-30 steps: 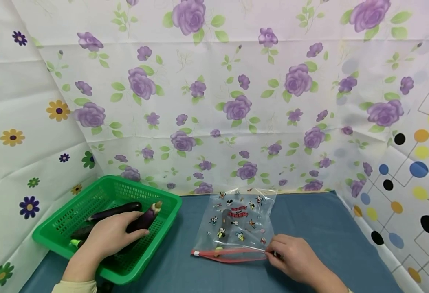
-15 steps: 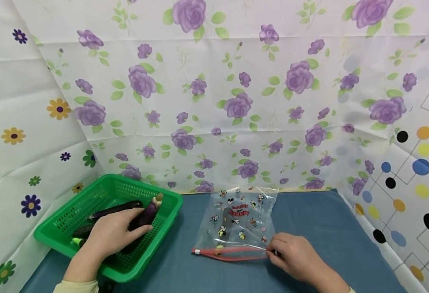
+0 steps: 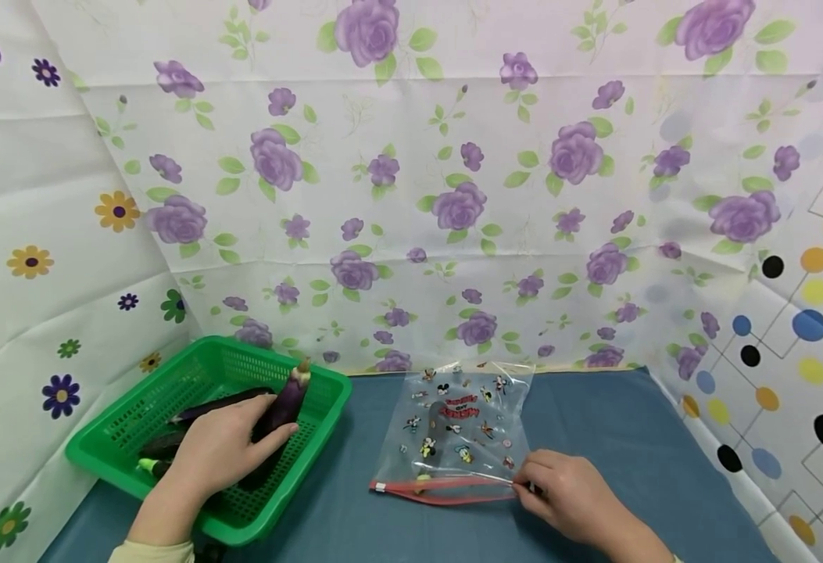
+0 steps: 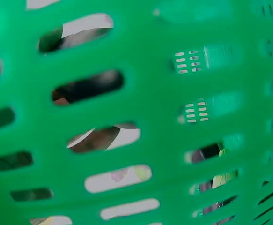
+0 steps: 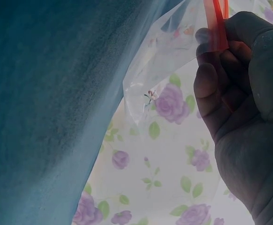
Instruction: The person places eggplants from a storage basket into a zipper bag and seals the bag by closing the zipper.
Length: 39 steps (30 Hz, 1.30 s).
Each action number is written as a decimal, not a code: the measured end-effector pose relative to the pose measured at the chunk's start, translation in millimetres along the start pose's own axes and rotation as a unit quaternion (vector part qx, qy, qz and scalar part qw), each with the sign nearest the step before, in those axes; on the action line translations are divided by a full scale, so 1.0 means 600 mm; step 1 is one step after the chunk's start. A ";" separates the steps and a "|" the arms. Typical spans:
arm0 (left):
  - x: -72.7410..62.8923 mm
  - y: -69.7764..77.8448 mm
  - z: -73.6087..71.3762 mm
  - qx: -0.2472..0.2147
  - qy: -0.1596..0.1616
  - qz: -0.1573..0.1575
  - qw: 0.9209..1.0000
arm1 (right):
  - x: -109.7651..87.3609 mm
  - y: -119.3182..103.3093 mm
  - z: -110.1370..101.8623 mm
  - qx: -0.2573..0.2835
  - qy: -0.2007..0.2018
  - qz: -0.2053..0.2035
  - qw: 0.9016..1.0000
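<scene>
In the head view my left hand (image 3: 224,446) is inside the green basket (image 3: 235,528) and grips a dark purple eggplant (image 3: 288,407), its stem end up and tilted. Other dark eggplants (image 3: 221,403) lie in the basket, partly under the hand. My right hand (image 3: 566,493) pinches the right end of the red zip edge of a clear printed zip bag (image 3: 481,457). The bag lies flat with its mouth parted, and a long, dark thing with a greenish end (image 3: 439,426) shows inside. The right wrist view shows thumb and fingers on the red strip (image 5: 216,26). The basket's slotted wall (image 4: 141,103) fills the left wrist view.
A blue cloth (image 3: 594,422) covers the table. Floral sheets (image 3: 418,195) hang behind it, with a dotted sheet (image 3: 798,375) at the right. The basket's raised rim surrounds the left hand.
My left hand has lifted the eggplant's stem end slightly, so it stands steeper. The right hand keeps its pinch on the bag's edge, almost still.
</scene>
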<state>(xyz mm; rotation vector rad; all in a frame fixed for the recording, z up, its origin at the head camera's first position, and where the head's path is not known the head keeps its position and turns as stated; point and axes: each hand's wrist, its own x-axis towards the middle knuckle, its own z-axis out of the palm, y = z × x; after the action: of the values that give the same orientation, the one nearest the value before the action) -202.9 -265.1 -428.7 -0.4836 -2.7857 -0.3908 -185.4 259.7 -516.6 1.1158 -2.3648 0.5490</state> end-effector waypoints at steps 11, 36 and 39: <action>-0.002 0.004 0.008 -0.008 0.050 0.014 0.999 | 0.000 -0.001 0.000 0.000 0.003 -0.002 1.000; -0.004 0.043 0.004 -0.075 0.068 -0.050 0.994 | 0.000 -0.002 -0.001 -0.001 0.002 -0.002 1.000; -0.004 0.044 0.005 -0.079 0.073 -0.052 0.993 | 0.000 -0.002 -0.001 0.000 0.004 -0.004 1.000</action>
<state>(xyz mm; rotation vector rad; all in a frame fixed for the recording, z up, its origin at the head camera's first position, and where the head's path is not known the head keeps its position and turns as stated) -191.8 -240.9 -426.6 -0.3301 -2.6573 -0.6460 -184.2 259.4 -516.0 1.1195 -2.3535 0.5488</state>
